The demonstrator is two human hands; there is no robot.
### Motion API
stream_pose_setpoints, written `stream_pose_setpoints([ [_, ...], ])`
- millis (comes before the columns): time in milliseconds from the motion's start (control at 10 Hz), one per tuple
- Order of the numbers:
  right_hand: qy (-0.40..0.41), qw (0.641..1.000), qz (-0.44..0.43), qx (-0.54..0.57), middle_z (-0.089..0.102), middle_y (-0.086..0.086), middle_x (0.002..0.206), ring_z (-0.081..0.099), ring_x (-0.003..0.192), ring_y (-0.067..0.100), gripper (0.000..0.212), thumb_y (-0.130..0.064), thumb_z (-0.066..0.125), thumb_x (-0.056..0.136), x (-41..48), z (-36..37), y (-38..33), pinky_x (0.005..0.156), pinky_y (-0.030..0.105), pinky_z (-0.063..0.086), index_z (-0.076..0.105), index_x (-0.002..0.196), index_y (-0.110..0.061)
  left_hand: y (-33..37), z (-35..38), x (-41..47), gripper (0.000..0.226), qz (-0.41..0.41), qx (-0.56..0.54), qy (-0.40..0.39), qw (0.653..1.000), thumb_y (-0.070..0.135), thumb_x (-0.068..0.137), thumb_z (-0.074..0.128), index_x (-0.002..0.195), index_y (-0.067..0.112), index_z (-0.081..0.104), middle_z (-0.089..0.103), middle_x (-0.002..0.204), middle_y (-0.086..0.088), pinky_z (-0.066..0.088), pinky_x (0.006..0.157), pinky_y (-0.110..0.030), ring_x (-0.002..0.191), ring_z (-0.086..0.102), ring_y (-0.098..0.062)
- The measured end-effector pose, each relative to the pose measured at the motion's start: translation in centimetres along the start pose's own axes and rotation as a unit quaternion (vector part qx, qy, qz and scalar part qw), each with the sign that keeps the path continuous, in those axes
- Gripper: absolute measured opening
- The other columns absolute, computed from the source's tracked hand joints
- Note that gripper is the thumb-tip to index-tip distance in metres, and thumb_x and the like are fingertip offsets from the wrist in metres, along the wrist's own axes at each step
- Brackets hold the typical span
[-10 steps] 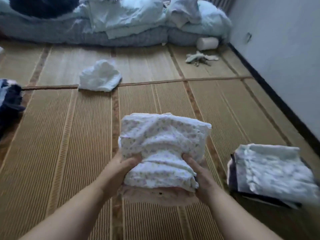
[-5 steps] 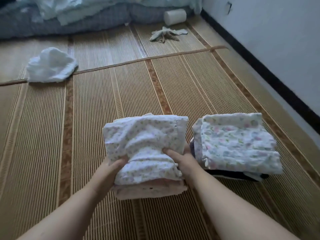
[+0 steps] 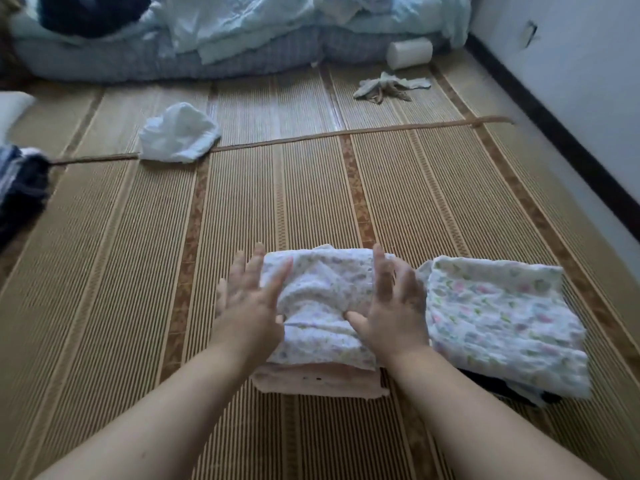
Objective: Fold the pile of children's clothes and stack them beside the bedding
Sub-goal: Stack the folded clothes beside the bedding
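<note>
in the head view, low in the middle of the frame, a small stack of folded clothes point(image 3: 325, 306) sits on the straw mat point(image 3: 104, 271): a flowered white piece over a pink piece point(image 3: 318, 379). the left hand point(image 3: 247, 299) and right hand point(image 3: 391, 306) flank it, apart, fingers straight and spread, gripping nothing; the right thumb touches the cloth, but the left hand is too blurred to tell if it touches. the top piece looks bunched in the middle, so the step likely calls for flat palms smoothing outward and squaring its edges to the pink one without dragging it askew. a second stack point(image 3: 502, 323), flowered over something dark, lies just beside it at lower right, close enough for the right wrist to nudge. the bedding point(image 3: 207, 39) runs across the top, well apart. a crumpled white garment point(image 3: 178, 133) at upper left and dark clothes point(image 3: 20, 188) at the left edge seem unfolded; a beige cloth point(image 3: 388, 88) and a white roll point(image 3: 410, 53) lie near the bedding's right end.
</note>
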State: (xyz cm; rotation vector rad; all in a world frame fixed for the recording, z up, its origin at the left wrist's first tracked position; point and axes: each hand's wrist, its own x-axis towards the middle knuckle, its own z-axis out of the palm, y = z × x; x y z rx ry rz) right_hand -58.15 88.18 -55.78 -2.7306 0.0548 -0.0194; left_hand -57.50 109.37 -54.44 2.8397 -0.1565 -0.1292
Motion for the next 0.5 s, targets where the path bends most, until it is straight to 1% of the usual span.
stream_pose_setpoints([
  [100,-0.112,0.983,-0.116,-0.086,-0.012,-0.004,0.157,-0.017,0.144,0.023,0.086,-0.022,0.052,0.086,1.1,-0.4,-1.3,0.115,0.048,-0.005,-0.005,0.148,-0.041,1.4,-0.1,0.7,0.069,0.097,0.102,-0.119,0.983,0.018,0.093,0.039,0.151,0.039,0.007,-0.015,0.160,-0.001,0.002,0.118,-0.045,0.147,-0.014,-0.022],
  [200,-0.212,0.958,-0.144,-0.127,-0.002,-0.002,0.161,-0.011,0.147,0.022,0.077,-0.016,0.047,0.090,2.0,-0.8,-2.1,0.116,0.050,0.000,0.004,0.151,-0.036,2.3,-0.1,0.4,0.067,0.065,0.098,-0.184,0.976,0.020,0.096,0.036,0.152,0.035,0.003,-0.007,0.162,-0.003,0.003,0.118,-0.047,0.148,-0.008,-0.025],
  [300,-0.225,0.961,-0.106,-0.122,-0.004,-0.002,0.161,-0.010,0.148,0.021,0.074,-0.020,0.045,0.092,1.7,-1.7,-2.5,0.116,0.051,0.000,0.003,0.151,-0.038,2.4,-0.8,-0.5,0.067,0.041,0.057,-0.171,0.983,0.019,0.096,0.030,0.151,0.038,-0.003,-0.010,0.162,0.000,0.000,0.118,-0.049,0.147,-0.014,-0.022],
  [400,-0.225,0.964,-0.082,-0.117,-0.008,-0.004,0.161,-0.013,0.147,0.020,0.079,-0.019,0.048,0.092,0.9,-3.6,-3.0,0.115,0.053,-0.002,-0.001,0.150,-0.041,2.3,-2.3,-1.1,0.083,0.033,0.026,-0.167,0.985,0.006,0.087,0.033,0.149,0.041,-0.010,-0.017,0.160,0.006,-0.006,0.117,-0.048,0.145,-0.021,-0.017],
  [500,-0.220,0.966,-0.068,-0.114,-0.010,-0.005,0.160,-0.014,0.147,0.020,0.083,-0.015,0.049,0.090,0.0,-6.9,-4.4,0.114,0.055,-0.004,-0.001,0.150,-0.042,3.1,-5.3,-1.8,0.086,0.040,-0.013,-0.140,0.989,0.010,0.085,0.037,0.149,0.040,-0.012,-0.018,0.159,0.009,-0.006,0.116,-0.047,0.144,-0.022,-0.013],
])
